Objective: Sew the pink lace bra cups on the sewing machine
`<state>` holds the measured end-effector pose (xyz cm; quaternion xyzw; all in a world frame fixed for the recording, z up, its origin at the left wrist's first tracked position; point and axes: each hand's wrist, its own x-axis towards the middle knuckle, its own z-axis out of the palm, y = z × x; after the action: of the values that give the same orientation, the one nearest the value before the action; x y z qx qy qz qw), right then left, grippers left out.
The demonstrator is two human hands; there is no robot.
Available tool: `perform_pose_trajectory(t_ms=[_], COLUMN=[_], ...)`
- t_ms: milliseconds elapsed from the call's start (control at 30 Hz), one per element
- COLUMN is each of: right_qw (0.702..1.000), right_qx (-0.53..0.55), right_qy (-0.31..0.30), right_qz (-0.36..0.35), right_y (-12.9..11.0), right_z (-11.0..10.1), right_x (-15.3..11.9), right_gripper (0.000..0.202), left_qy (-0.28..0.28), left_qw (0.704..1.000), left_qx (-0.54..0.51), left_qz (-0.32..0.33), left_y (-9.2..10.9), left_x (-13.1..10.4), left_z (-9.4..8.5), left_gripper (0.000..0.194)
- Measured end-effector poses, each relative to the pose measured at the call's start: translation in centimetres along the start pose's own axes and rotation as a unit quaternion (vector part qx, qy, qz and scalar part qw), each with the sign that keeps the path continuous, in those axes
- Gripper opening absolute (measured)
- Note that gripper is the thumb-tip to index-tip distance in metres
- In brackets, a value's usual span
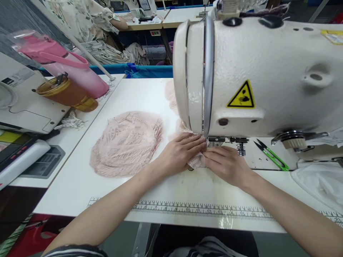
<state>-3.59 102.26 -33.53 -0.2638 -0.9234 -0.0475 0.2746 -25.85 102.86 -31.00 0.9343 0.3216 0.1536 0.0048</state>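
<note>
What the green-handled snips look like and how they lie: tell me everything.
The snips have bright green handles and slim, dark, pointed blades that look like metal. They lie flat on the white surface beneath the sewing machine's arm, handles toward the lower right of the picture, tips toward the upper left. The blades stand slightly apart. No hand touches them; the right hand is nearest, to their left.
</note>
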Motion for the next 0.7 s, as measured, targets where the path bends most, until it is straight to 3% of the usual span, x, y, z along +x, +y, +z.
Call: perform_pose_trajectory(t_ms=[467,700], right_qw=[0.999,0.999], right_qx=[0.032,-0.045], right_qy=[0.0,0.009], right_qz=[0.028,-0.007], right_y=[0.6,0.9], right_z=[-0.5,-1.2], right_x=[0.0,0.2], right_gripper=[0.022,0.021], left_qy=[-0.02,0.001], left_qw=[0.998,0.996], left_qx=[0.049,0.082], left_qz=[-0.034,-0.022], left_y=[0.8,1.2], left_x=[0.2,0.2], left_z=[0.3,0.4], left_gripper=[0.053,0.046])
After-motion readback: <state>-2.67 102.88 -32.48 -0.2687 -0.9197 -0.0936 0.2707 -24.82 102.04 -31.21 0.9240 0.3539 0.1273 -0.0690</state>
